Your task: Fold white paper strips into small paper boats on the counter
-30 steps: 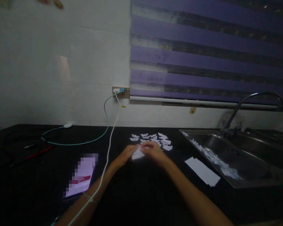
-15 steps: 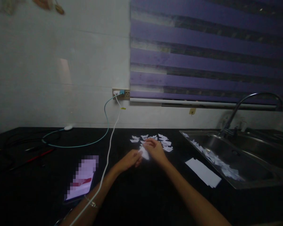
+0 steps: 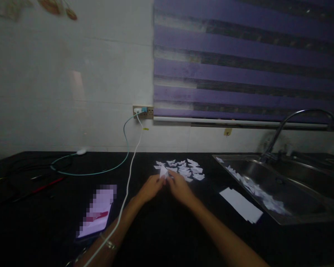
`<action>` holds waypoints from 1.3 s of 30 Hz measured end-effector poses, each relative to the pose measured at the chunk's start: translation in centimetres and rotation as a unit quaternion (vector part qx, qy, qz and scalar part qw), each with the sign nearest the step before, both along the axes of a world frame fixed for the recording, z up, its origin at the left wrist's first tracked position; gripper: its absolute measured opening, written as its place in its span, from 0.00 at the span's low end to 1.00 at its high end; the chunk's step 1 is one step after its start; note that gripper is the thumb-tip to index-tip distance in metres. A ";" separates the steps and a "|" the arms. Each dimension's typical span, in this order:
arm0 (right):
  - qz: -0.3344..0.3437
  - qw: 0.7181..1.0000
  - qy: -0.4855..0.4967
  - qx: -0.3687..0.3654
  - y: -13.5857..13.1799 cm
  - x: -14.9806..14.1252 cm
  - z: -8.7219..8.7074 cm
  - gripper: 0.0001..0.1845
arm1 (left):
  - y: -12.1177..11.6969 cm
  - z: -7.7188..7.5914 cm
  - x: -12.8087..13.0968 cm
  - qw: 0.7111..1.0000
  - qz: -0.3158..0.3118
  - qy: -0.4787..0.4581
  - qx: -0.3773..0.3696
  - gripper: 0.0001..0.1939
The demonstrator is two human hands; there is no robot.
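Note:
Between my hands is a folded piece of white paper [image 3: 163, 171], its peak pointing up and away from me. My left hand [image 3: 153, 186] pinches its lower left side, and my right hand [image 3: 178, 185] grips the lower right side. The fingertips of both hands almost meet at its bottom edge. Just behind, several small folded paper boats [image 3: 193, 170] lie in rough rows on the black counter [image 3: 167, 237]; my hands hide some of them.
To the right, a stack of white paper slips [image 3: 241, 204] lies beside a steel sink [image 3: 278, 220] with folded papers [image 3: 256, 188] along its rim. A phone [image 3: 96, 215] rests at left. A white cable [image 3: 127, 185] crosses over my left forearm. A faucet [image 3: 275, 137] stands behind the sink.
The folded paper has turned so its peak points upward. My right hand has come down from above it to its lower right side, uncovering more of the boats behind.

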State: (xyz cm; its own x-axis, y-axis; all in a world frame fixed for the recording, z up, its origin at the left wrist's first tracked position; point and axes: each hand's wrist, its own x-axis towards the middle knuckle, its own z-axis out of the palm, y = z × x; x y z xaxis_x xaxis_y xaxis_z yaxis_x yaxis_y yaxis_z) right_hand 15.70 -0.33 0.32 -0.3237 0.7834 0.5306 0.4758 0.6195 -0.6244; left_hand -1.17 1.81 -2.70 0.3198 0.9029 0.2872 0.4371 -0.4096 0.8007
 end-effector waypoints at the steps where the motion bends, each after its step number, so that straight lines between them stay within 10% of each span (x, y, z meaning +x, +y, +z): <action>1: -0.002 1.000 -0.009 0.008 -0.1 0.0 0.1 0.15 | -0.1 0.1 0.0 1.000 0.002 0.002 0.008 0.29; 15: -0.072 0.988 -0.107 0.080 -1.3 -1.7 -1.1 0.30 | 0.0 0.4 0.6 0.993 0.070 -0.074 0.064 0.24; 29: -0.114 0.968 -0.116 0.191 -2.5 -1.3 0.9 0.22 | 0.2 0.1 0.6 0.976 -0.052 -0.189 -0.098 0.31; 39: -0.019 0.962 -0.075 0.261 -0.5 0.1 0.2 0.19 | 0.6 -1.1 0.1 0.917 -0.071 -0.327 -0.216 0.23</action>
State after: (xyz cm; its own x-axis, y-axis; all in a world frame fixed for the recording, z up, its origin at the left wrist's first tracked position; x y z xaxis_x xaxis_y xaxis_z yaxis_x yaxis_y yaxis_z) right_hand 15.84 -0.80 0.55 -0.4029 0.4362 0.8046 0.5655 0.8099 -0.1559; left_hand -1.11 2.36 -3.79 0.3292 0.9404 0.0851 -0.2275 -0.0084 0.9737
